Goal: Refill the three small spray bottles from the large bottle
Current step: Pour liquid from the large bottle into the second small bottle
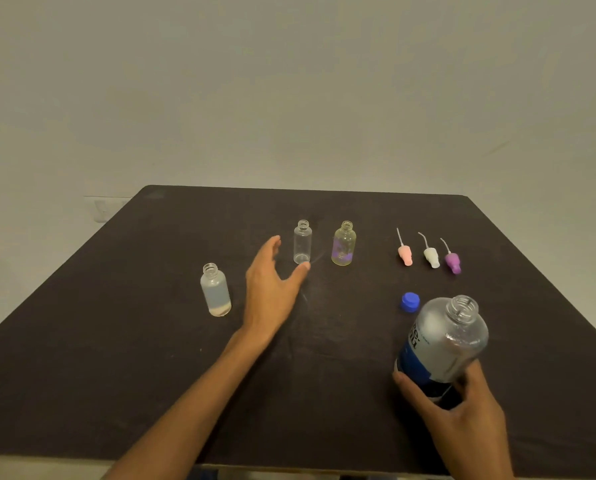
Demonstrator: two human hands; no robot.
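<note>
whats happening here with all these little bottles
A person is refilling small spray bottles. The right hand grips the large uncapped clear water bottle with a blue label, its blue cap lying on the dark table. The open left hand reaches toward the small clear empty bottle. The frosted bottle and yellowish bottle stand open too. The pink, white and purple spray tops lie aside.

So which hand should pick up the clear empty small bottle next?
Probably left. The left hand is open beside the clear bottle, while the right hand grips the large bottle.
</note>
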